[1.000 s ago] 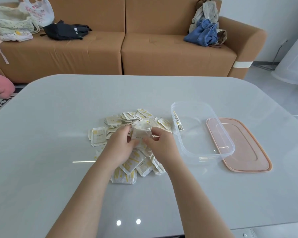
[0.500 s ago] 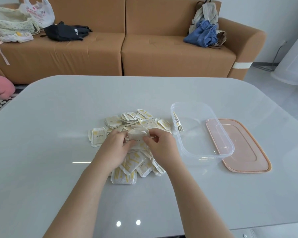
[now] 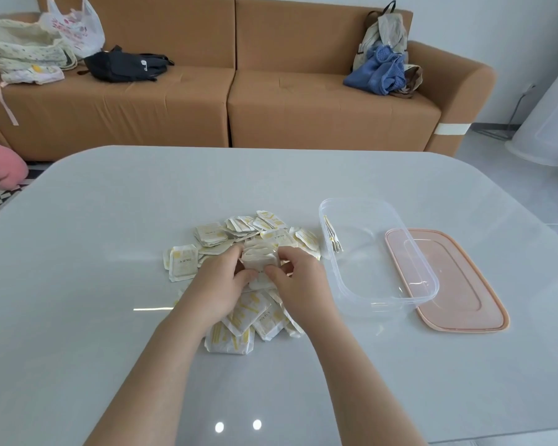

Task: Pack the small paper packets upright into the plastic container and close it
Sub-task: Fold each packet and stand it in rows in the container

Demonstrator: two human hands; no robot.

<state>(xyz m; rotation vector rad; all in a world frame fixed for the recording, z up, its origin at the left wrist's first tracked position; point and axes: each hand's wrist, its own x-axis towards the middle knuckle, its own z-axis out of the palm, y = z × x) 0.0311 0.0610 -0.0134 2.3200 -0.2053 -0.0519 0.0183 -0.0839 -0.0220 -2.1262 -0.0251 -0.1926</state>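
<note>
Pale grey tabletop [image 3: 94,317] fills the view, with a tan sofa [image 3: 303,107] behind it. Over the loose pile of paper packets [image 3: 236,320] at the table's middle, the left hand [image 3: 221,286] and right hand [image 3: 300,284] meet. Their fingers and thumbs curl in from either side and pinch a small stack of packets [image 3: 260,262] between them, just above the pile. The stack looks only roughly squared, so the likeliest trouble is that it fans out or sheds its middle packets on the way across, since the grip bears on the edges and the paper probably slides easily. Set down without support, the packets could also tip flat, because so little stands inside the box to brace them. A careless push might knock over those already placed, or shove the light box sideways. The clear plastic container [image 3: 384,299] sits open just to the right of the pile and holds only a few upright packets [image 3: 332,239], which lean on edge against its left wall near the far corner. Its peach lid [image 3: 464,304] lies flat on the table at the container's right side. Whether the two touch or overlap cannot be told. Closing is therefore well off, as most of the packets lie outside.
</note>
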